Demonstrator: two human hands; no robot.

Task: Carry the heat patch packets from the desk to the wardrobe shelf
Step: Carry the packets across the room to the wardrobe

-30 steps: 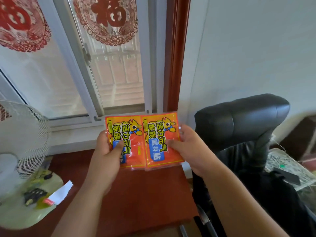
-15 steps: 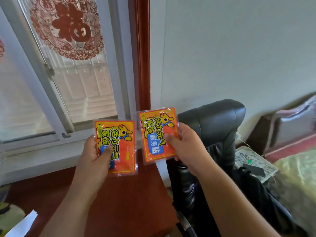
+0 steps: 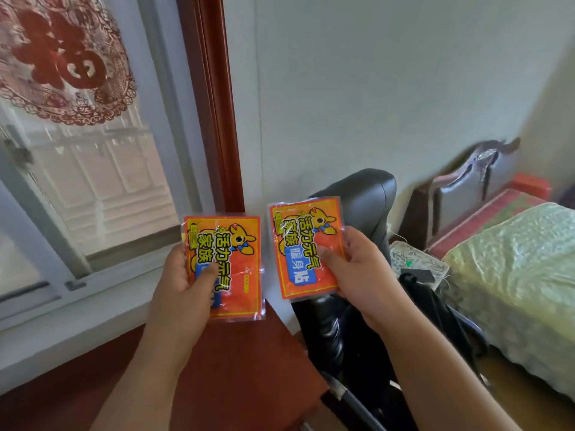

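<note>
Now split apart: left packet [image 3: 224, 269] and right packet [image 3: 306, 247], side by side and touching a second ago, held well clear of each other with a strip of wall and desk showing between. Lifted off the red-brown desk [image 3: 242, 377], both of them, and swung rightward since the earlier pictures, away from the window [image 3: 93, 169] and toward the black chair [image 3: 364, 209] and the bed [image 3: 513, 275]. Probably the start of the carry, then; no wardrobe or shelf in sight yet, so most of the trip judged still ahead.

Left hand [image 3: 183, 290] closed on its packet, thumb pressed across the printed face, fingers hidden behind. Right hand [image 3: 357, 275] likewise pinching its packet by the right edge, thumb on front, tilted slightly counter-clockwise.

Flat, rectangular sachets in glossy orange film with a yellow border, cartoon kangaroo and bold characters; clear crimped seal around the rim, catching glare and wrinkling a little under the thumbs. Thin and floppy by the look, likely light and slippery, easy to hold one per hand. Padded, shiny leather-like chair back just behind the right packet.
</note>
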